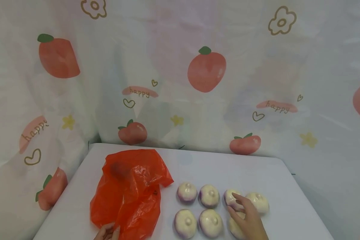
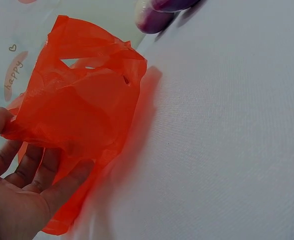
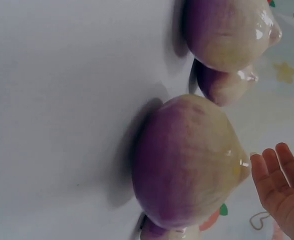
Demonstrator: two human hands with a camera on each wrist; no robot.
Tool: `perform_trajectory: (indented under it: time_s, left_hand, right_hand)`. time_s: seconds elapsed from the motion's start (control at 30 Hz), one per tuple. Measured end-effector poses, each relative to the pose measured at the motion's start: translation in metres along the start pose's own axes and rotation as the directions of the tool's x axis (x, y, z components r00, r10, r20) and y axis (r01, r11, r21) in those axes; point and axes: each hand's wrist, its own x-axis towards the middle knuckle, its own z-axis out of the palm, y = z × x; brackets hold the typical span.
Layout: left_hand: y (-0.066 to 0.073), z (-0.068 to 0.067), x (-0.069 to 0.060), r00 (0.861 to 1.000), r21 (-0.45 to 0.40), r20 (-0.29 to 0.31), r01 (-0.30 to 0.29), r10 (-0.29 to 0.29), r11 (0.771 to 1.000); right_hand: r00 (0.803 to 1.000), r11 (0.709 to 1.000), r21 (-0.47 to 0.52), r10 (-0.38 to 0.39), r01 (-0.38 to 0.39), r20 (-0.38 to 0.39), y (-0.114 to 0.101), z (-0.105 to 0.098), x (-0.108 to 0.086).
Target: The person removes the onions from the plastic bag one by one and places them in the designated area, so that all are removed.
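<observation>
A crumpled red plastic bag [image 1: 129, 193] lies on the left part of the table. At its near edge my left hand [image 1: 107, 231] pinches the thin film; in the left wrist view, the bag [image 2: 82, 105] rises between the thumb and the spread fingers. Several purple-and-white turnips stand in two rows right of the bag, among them a front turnip [image 1: 210, 223] and a back turnip [image 1: 187, 192]. Over the right end of the rows hovers my right hand [image 1: 247, 216], partly covering a front turnip [image 1: 236, 228]. Its fingers look relaxed beside a large turnip [image 3: 187, 162], gripping nothing.
The white table [image 1: 222, 166] ends at a back edge against a fruit-printed curtain [image 1: 174, 70]. Another part of this curtain [image 1: 15, 100] hangs along the left side. At the far right of the back row sits another turnip [image 1: 259, 201].
</observation>
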Motion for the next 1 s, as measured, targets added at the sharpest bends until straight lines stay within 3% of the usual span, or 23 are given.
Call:
perform_trajectory:
  time_s: [0.23, 0.4, 0.63, 1.0]
  left_hand:
    - [0.001, -0.001, 0.000, 1.000, -0.019, -0.019, -0.022, 0.022, 1.000]
    - [0.002, -0.002, 0.000, 0.999, -0.033, -0.022, -0.039, 0.038, 0.999]
    - [0.000, -0.003, 0.001, 1.000, -0.025, -0.023, -0.019, 0.019, 1.000]
    - [-0.002, -0.006, 0.002, 1.000, -0.024, -0.018, 0.004, -0.005, 1.000]
  right_hand:
    - [0.995, 0.999, 0.041, 0.003, -0.008, 0.102, -0.012, 0.016, 0.008]
    - [0.994, 0.995, 0.095, -0.028, 0.018, 0.105, -0.025, 0.028, 0.014]
    - [0.992, 0.985, 0.163, -0.075, 0.057, 0.104, -0.041, 0.040, 0.025]
    - [0.977, 0.974, 0.222, -0.090, 0.046, 0.191, -0.065, 0.060, 0.036]
